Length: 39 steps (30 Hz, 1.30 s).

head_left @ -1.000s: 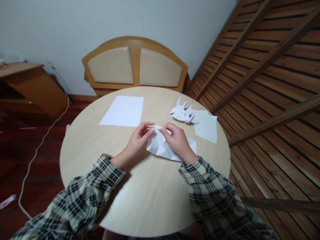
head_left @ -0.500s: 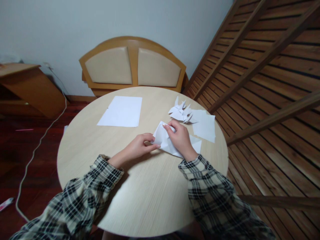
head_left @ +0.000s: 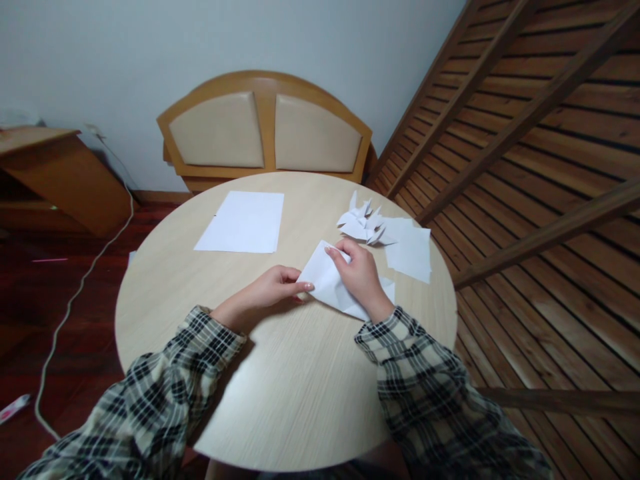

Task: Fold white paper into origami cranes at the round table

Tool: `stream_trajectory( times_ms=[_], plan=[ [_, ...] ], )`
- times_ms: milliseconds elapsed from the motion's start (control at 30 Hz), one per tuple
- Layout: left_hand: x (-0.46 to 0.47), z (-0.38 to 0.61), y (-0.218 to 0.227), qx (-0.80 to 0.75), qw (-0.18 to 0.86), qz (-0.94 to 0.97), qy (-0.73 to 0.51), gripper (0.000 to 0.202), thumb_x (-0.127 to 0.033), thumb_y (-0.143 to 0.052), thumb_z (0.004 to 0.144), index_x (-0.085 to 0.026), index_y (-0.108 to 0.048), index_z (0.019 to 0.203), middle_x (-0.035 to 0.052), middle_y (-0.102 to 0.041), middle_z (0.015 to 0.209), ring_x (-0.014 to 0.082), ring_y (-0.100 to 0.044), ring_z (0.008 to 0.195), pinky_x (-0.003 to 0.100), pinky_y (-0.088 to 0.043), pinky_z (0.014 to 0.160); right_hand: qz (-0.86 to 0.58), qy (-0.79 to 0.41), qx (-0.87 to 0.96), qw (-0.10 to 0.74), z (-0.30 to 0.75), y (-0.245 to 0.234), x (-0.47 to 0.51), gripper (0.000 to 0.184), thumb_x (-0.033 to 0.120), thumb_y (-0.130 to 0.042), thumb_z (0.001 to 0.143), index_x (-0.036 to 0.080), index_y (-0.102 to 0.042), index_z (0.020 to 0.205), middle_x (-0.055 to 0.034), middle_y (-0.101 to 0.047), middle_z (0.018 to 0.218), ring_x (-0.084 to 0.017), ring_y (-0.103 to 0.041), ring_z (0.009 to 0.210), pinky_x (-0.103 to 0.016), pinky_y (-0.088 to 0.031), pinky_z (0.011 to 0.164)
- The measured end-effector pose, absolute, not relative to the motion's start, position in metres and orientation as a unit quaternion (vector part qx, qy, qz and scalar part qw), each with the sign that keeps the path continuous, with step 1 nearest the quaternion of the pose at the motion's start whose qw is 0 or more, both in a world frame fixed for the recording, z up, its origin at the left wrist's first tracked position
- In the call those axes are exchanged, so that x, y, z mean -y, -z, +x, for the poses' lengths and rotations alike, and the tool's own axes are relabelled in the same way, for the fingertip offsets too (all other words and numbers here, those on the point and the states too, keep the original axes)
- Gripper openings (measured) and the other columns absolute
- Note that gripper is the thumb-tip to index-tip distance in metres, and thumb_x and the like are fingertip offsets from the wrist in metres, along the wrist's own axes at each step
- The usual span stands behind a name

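Observation:
A partly folded white paper point(head_left: 325, 280) lies on the round wooden table point(head_left: 280, 387). My right hand point(head_left: 361, 277) rests on top of it, fingers curled and pinching its far corner. My left hand point(head_left: 274, 287) lies at its left edge, fingers closed, with the fingertips pressing the paper's left corner to the table. Both arms are in plaid sleeves.
A flat white sheet point(head_left: 243, 222) lies at the table's far left. Several folded paper shapes point(head_left: 363, 223) sit at the far right beside more white sheets point(head_left: 410, 252). A wooden chair point(head_left: 265, 130) stands behind the table. A cable point(head_left: 75, 293) runs along the floor at left.
My left hand slid down from the paper's top to its left corner. The paper has been pressed flatter, and my right hand has stayed on top of it.

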<state>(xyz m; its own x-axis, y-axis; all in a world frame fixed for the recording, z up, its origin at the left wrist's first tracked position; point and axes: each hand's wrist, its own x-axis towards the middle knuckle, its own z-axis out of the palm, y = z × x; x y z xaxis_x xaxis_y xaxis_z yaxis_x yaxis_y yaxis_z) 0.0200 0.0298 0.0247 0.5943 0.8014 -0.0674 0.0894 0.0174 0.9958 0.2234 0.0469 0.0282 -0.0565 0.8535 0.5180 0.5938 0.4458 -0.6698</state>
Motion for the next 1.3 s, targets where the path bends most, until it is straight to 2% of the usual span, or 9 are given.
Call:
stream_trajectory(
  times_ms=[200, 333, 433, 600, 700, 800, 900, 1300],
  plan=[
    [-0.027, 0.025, -0.025, -0.373, 0.597, 0.630, -0.329, 0.018, -0.032, -0.071, 0.078, -0.014, -0.071, 0.079, 0.0056, -0.070, 0.071, 0.0130, -0.060, 0.061, 0.025, -0.049, 0.058, -0.508, -0.122, 0.701, 0.485, 0.224, -0.031, -0.047, 0.024, 0.035, -0.057, 0.091, 0.022, -0.055, 0.072, -0.0004, -0.061, 0.070, -0.018, -0.057, 0.070, -0.032, -0.041, 0.069],
    [-0.028, 0.030, -0.026, -0.395, 0.537, 0.636, -0.389, 0.019, -0.032, -0.073, 0.076, -0.015, -0.064, 0.074, 0.0034, -0.066, 0.065, 0.0132, -0.059, 0.058, 0.025, -0.045, 0.052, -0.514, -0.110, 0.665, 0.530, 0.224, -0.033, -0.047, 0.023, 0.036, -0.056, 0.091, 0.022, -0.055, 0.073, -0.0006, -0.060, 0.070, -0.018, -0.056, 0.070, -0.032, -0.041, 0.069],
    [-0.027, 0.032, -0.029, -0.386, 0.523, 0.623, -0.436, 0.022, -0.031, -0.075, 0.073, -0.017, -0.058, 0.075, 0.0015, -0.065, 0.068, 0.0132, -0.061, 0.061, 0.025, -0.048, 0.055, -0.515, -0.111, 0.638, 0.562, 0.220, -0.033, -0.045, 0.021, 0.035, -0.055, 0.091, 0.022, -0.054, 0.074, -0.0007, -0.061, 0.072, -0.018, -0.056, 0.071, -0.032, -0.042, 0.070],
    [-0.025, 0.034, -0.030, -0.356, 0.566, 0.543, -0.508, 0.038, -0.028, -0.076, 0.073, -0.024, -0.048, 0.098, -0.0061, -0.062, 0.065, 0.0120, -0.062, 0.060, 0.025, -0.052, 0.058, -0.520, -0.119, 0.603, 0.593, 0.211, -0.033, -0.040, 0.021, 0.036, -0.052, 0.093, 0.023, -0.050, 0.075, 0.0001, -0.057, 0.071, -0.017, -0.054, 0.071, -0.031, -0.044, 0.068],
    [-0.025, 0.036, -0.029, -0.369, 0.565, 0.535, -0.508, 0.043, -0.029, -0.075, 0.074, -0.023, -0.052, 0.109, -0.0056, -0.061, 0.063, 0.0127, -0.061, 0.060, 0.025, -0.052, 0.057, -0.522, -0.115, 0.592, 0.604, 0.206, -0.033, -0.035, 0.023, 0.036, -0.051, 0.094, 0.024, -0.048, 0.075, 0.0001, -0.055, 0.070, -0.017, -0.053, 0.070, -0.031, -0.043, 0.067],
    [-0.026, 0.038, -0.026, -0.380, 0.568, 0.545, -0.486, 0.023, -0.035, -0.073, 0.075, -0.017, -0.065, 0.088, 0.0016, -0.065, 0.070, 0.0136, -0.059, 0.063, 0.026, -0.050, 0.056, -0.512, -0.114, 0.595, 0.609, 0.203, -0.031, -0.032, 0.023, 0.037, -0.051, 0.094, 0.024, -0.048, 0.075, -0.0004, -0.056, 0.071, -0.017, -0.053, 0.070, -0.032, -0.043, 0.068],
    [-0.026, 0.038, -0.023, -0.382, 0.558, 0.547, -0.493, 0.023, -0.038, -0.070, 0.078, -0.016, -0.067, 0.072, 0.0038, -0.065, 0.069, 0.0132, -0.056, 0.061, 0.027, -0.049, 0.056, -0.512, -0.108, 0.599, 0.607, 0.202, -0.029, -0.030, 0.022, 0.038, -0.051, 0.094, 0.024, -0.050, 0.078, -0.0016, -0.058, 0.074, -0.018, -0.054, 0.074, -0.034, -0.044, 0.071],
    [-0.026, 0.039, -0.021, -0.391, 0.535, 0.538, -0.521, 0.024, -0.038, -0.072, 0.076, -0.015, -0.069, 0.068, 0.0014, -0.060, 0.061, 0.0106, -0.049, 0.055, 0.025, -0.042, 0.052, -0.500, -0.112, 0.600, 0.615, 0.201, -0.027, -0.028, 0.022, 0.038, -0.049, 0.095, 0.023, -0.052, 0.080, -0.0026, -0.059, 0.076, -0.019, -0.053, 0.074, -0.036, -0.042, 0.072]
  ],
)
